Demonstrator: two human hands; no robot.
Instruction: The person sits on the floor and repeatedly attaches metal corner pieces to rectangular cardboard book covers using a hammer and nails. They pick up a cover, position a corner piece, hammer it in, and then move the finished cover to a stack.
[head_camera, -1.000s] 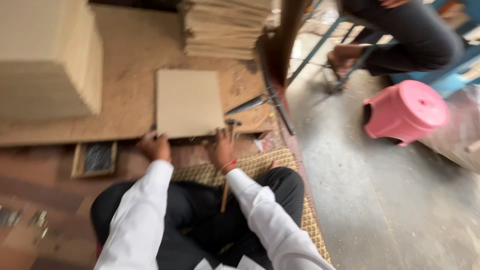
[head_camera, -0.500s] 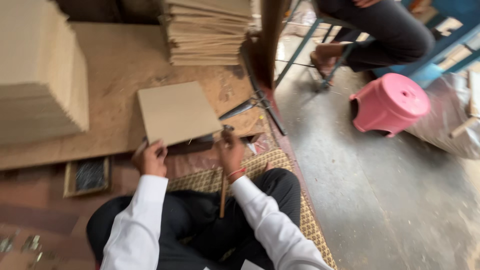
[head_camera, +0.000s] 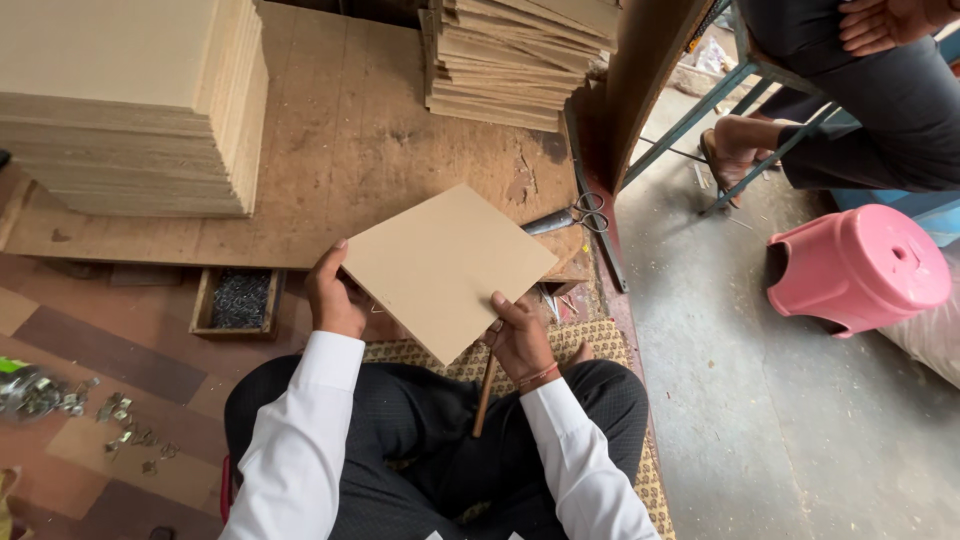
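Your left hand (head_camera: 335, 298) grips square board (head_camera: 449, 268) at its left corner | your right hand (head_camera: 520, 340) clasps lower edge plus wooden-handled tool (head_camera: 484, 396) | board tilted above lap, before low wooden platform (head_camera: 350, 140) | scissors (head_camera: 570, 215) just beside.

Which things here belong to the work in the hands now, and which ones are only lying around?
In hand:
- square brown board, held by left hand and right hand
- wooden stick, also in right hand

Lying about:
- scissors
- tray of small nails
- board stacks
- pink stool
- metal bits on floor
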